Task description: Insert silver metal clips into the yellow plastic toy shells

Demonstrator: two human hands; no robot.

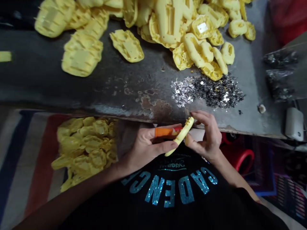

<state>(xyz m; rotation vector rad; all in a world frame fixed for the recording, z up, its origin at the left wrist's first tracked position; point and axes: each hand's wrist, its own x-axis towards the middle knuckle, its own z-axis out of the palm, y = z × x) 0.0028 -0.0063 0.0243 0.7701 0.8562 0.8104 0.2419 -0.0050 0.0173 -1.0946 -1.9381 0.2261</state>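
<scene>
A yellow plastic shell part [181, 135] is tilted nearly edge-on over my lap, just off the table's front edge. My left hand [150, 143] is closed on its lower end, thumb against the near side; a finger wears an orange band [164, 132]. At the upper end, my right hand [205, 135] has its fingers bent around the part's far side. Whether its fingertips pinch a small piece is hidden from me. Closest on the table lies a heap of small shiny metal pieces [207, 90], silver on the left and darker on the right.
A large pile of yellow plastic shells [168, 22] covers the back of the grey table [107, 92]. More yellow shells fill a bag [88, 143] below left. Clear bags of metal pieces [279, 84] and a white device [294, 124] sit at right. Something red [242, 158] stands below.
</scene>
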